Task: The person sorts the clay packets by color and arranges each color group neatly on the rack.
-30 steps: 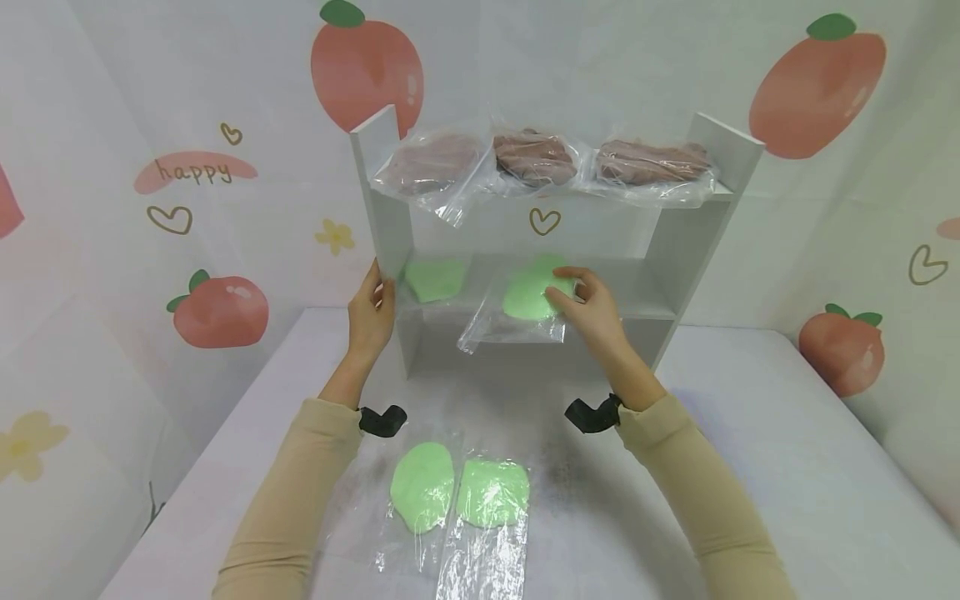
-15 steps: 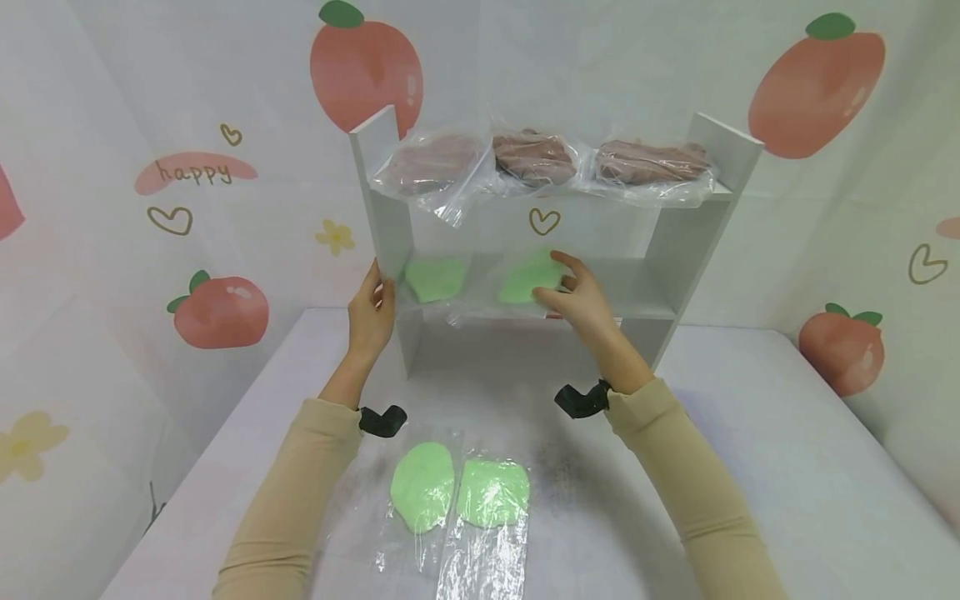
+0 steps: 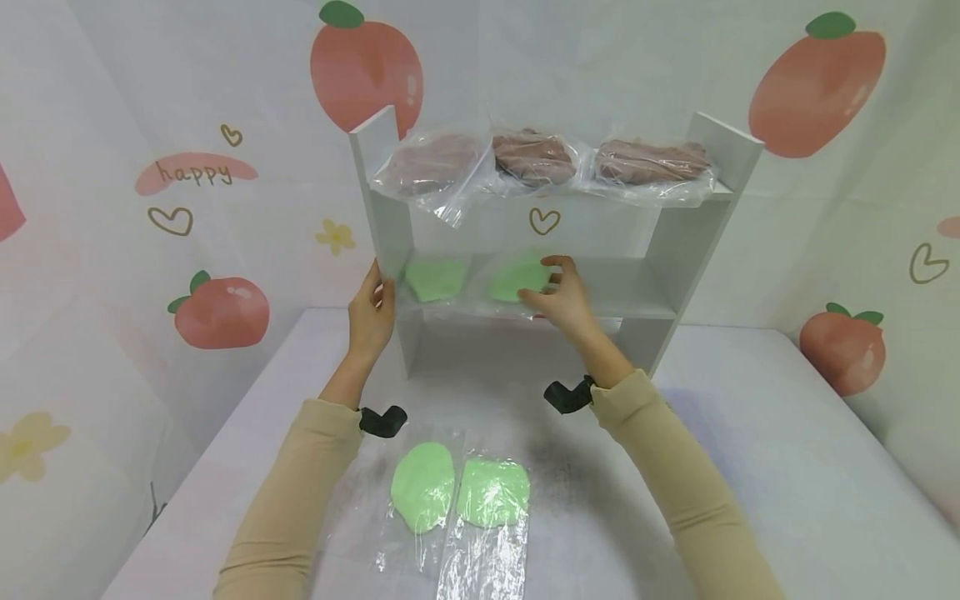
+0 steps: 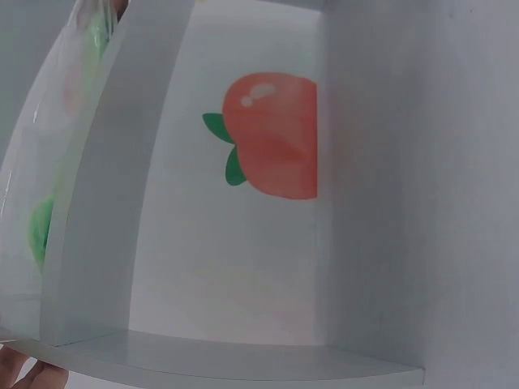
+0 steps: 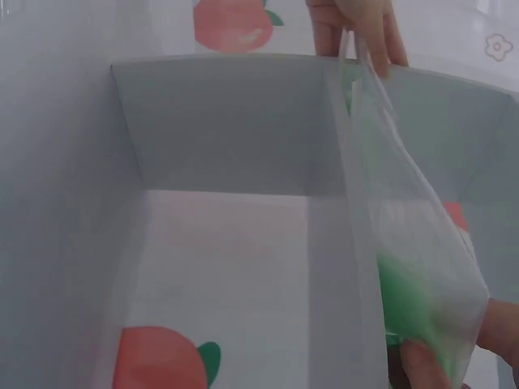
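Observation:
In the head view my right hand pinches the right edge of a clear zip bag holding a flat green dough piece, on the middle board of a white shelf unit. The right wrist view shows the bag along the board, with fingertips at its lower end. My left hand grips the front edge of the unit's left side panel. Close to it, another bagged green piece lies at the left end of the same board.
Three clear bags with brownish-pink contents line the top board. Two more bagged green pieces, one rounded and one squarish, lie side by side on the white table in front. A fruit-printed cloth hangs behind.
My right hand has carried the bagged green piece back onto the middle board, then slid it left toward the other bag. The left hand has stayed in place.

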The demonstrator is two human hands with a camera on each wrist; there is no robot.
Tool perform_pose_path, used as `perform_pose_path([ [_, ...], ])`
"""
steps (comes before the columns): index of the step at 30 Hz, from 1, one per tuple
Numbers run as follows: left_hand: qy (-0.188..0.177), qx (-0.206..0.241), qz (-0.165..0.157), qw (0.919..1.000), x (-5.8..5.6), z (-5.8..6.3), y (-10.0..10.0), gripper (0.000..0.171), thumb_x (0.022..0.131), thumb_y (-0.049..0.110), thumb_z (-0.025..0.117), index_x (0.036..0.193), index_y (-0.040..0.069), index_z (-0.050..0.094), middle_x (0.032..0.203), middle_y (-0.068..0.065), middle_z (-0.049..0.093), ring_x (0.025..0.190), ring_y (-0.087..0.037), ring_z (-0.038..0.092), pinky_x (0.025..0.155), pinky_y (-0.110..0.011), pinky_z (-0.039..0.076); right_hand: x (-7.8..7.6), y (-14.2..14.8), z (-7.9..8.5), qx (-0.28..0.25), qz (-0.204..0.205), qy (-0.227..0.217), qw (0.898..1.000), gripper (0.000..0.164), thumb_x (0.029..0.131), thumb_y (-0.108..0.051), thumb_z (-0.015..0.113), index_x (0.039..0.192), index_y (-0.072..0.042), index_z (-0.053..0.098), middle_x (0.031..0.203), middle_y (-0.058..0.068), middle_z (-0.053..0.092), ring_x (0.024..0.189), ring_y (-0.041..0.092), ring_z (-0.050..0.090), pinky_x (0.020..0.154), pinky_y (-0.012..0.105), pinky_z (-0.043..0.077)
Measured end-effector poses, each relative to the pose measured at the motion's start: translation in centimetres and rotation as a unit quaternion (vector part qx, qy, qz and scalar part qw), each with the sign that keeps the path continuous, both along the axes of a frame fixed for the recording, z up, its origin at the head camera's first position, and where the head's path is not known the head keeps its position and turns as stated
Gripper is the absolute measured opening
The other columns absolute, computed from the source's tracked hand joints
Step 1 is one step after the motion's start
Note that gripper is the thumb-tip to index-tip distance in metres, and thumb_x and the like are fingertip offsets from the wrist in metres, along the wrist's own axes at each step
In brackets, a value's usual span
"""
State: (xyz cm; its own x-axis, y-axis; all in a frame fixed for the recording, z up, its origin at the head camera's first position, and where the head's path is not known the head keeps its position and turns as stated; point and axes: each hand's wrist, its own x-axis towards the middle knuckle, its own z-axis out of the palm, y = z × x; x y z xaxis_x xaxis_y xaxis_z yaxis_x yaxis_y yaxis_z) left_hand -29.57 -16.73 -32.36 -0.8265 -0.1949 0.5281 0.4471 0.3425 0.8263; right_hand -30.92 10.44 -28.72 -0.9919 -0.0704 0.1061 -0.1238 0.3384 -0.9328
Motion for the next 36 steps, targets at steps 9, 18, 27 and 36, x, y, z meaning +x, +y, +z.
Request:
perform_pose_path([
  [9, 0.000, -0.002, 0.005, 1.0000, -0.1, -0.2, -0.1, 0.047, 0.097, 0.002, 0.043, 0.144, 0.006, 0.035, 0.136, -0.026, 0.048, 0.119, -0.042, 0.053, 0.100, -0.047, 0.048, -0.3, -0.4, 0.2, 0.048, -0.011, 0.021, 0.999, 0.064, 0.082, -0.017, 0.070, 0.139, -0.011, 0.039, 0.138, 0.021, 0.043, 0.119, 0.033, 0.052, 0.091, 0.043, 0.054],
  [18, 0.000, -0.001, 0.004, 1.0000, 0.0, -0.3, -0.1, 0.047, 0.097, 0.002, 0.043, 0.143, 0.006, 0.036, 0.137, -0.026, 0.047, 0.120, -0.042, 0.052, 0.101, -0.048, 0.047, -1.0, -0.8, -0.1, 0.094, 0.005, 0.026, 0.995, 0.062, 0.084, -0.018, 0.067, 0.139, -0.009, 0.041, 0.141, 0.022, 0.042, 0.119, 0.033, 0.053, 0.090, 0.042, 0.055],
  [27, -0.006, 0.000, 0.001, 1.0000, 0.0, -0.2, 0.0, 0.047, 0.097, 0.004, 0.043, 0.144, 0.007, 0.035, 0.138, -0.025, 0.046, 0.122, -0.041, 0.051, 0.102, -0.047, 0.046, -1.0, -1.4, -0.2, 0.081, -0.004, 0.031, 0.996, 0.048, 0.083, -0.016, 0.069, 0.126, -0.007, 0.049, 0.129, 0.018, 0.050, 0.114, 0.032, 0.056, 0.091, 0.043, 0.053],
  [36, -0.007, -0.009, -0.001, 0.9999, 2.5, 2.2, 1.0, 0.047, 0.096, -0.003, 0.042, 0.142, -0.004, 0.033, 0.135, -0.031, 0.045, 0.120, -0.045, 0.050, 0.101, -0.050, 0.046, -0.7, -1.2, -0.2, 0.084, 0.009, 0.040, 0.996, 0.045, 0.085, -0.017, 0.066, 0.126, -0.006, 0.051, 0.129, 0.018, 0.054, 0.114, 0.032, 0.056, 0.092, 0.043, 0.053],
])
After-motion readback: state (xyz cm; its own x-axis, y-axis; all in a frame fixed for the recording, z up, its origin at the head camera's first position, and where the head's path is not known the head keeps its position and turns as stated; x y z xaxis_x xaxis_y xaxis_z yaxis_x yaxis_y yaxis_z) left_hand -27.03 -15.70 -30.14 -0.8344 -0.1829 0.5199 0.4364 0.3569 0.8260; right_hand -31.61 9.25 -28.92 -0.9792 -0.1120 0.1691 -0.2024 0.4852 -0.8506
